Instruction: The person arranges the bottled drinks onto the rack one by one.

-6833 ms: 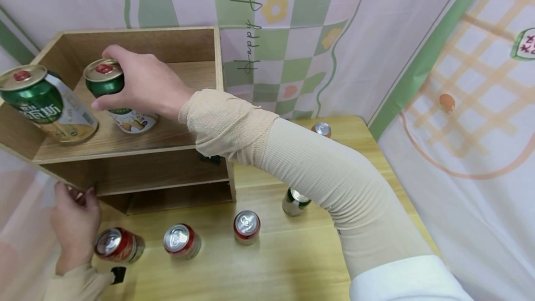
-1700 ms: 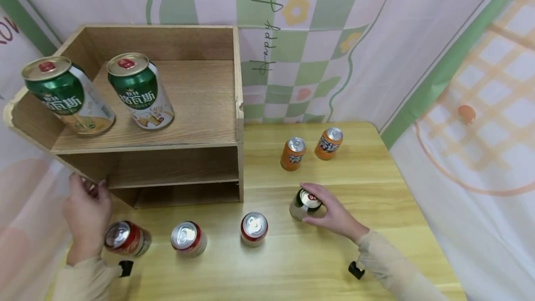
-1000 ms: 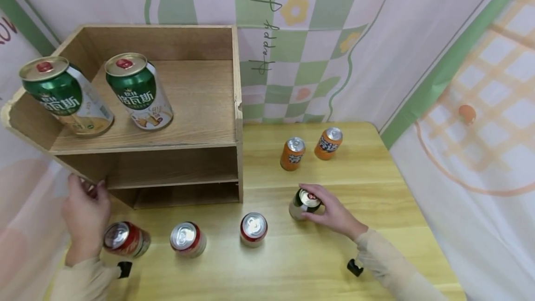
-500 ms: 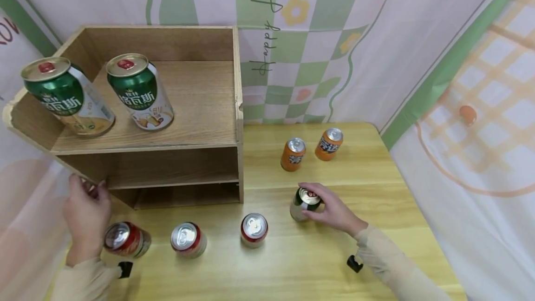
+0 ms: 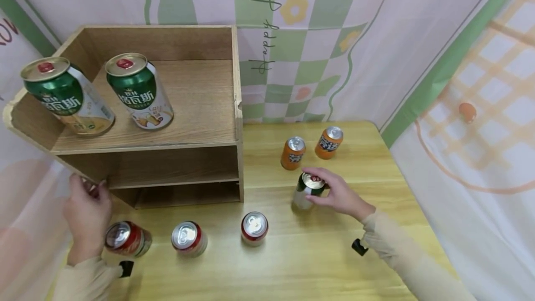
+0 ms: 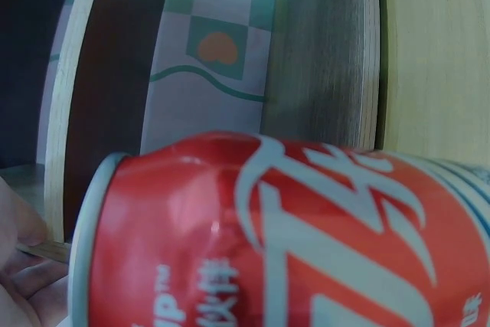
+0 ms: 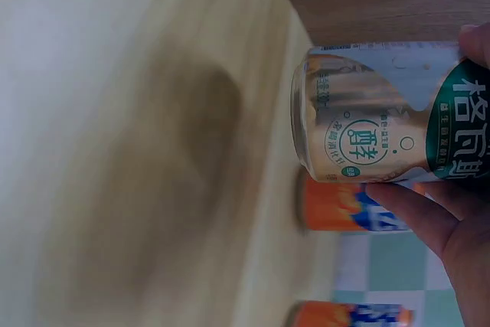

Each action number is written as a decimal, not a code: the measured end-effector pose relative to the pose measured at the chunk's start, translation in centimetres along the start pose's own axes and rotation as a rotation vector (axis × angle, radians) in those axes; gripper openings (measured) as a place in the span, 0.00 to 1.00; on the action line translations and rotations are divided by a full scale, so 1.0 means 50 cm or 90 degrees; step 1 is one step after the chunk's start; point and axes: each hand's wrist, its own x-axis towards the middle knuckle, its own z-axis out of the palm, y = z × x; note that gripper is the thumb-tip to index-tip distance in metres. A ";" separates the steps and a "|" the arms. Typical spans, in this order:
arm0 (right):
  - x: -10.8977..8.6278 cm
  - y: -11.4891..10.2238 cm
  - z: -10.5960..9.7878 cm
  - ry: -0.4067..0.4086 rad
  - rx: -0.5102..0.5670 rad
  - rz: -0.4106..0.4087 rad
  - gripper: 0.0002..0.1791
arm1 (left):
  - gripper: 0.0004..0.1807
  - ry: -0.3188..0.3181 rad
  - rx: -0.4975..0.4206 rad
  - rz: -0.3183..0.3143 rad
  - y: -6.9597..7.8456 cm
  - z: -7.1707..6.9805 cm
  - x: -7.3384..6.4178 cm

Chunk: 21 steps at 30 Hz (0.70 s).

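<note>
My right hand grips a green-and-white drink can round its upper part. In the right wrist view this can is raised off the table, with a shadow below it. My left hand holds the lower left edge of a wooden shelf, fingers curled at the board. Two matching green-and-white cans, a left one and a right one, stand on the shelf's top level. Beside my left hand is a red cola can, which fills much of the left wrist view.
Two more red cans, one in the middle and one farther right, stand before the shelf. Two orange soda cans, a nearer one and a farther one, stand at the back of the table. A patterned curtain hangs behind.
My right hand has gone from the right-hand can on the top shelf to the can on the table. In the last half second that can has risen. My left hand stays at the shelf.
</note>
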 end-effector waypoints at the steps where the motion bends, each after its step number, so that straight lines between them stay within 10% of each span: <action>1: 0.007 -0.006 -0.009 -0.001 -0.002 0.001 0.41 | 0.14 0.000 -0.002 -0.002 0.000 0.000 0.000; 21: 0.100 -0.092 -0.159 0.054 0.010 0.024 0.40 | 0.15 -0.011 -0.006 -0.007 0.001 -0.002 0.003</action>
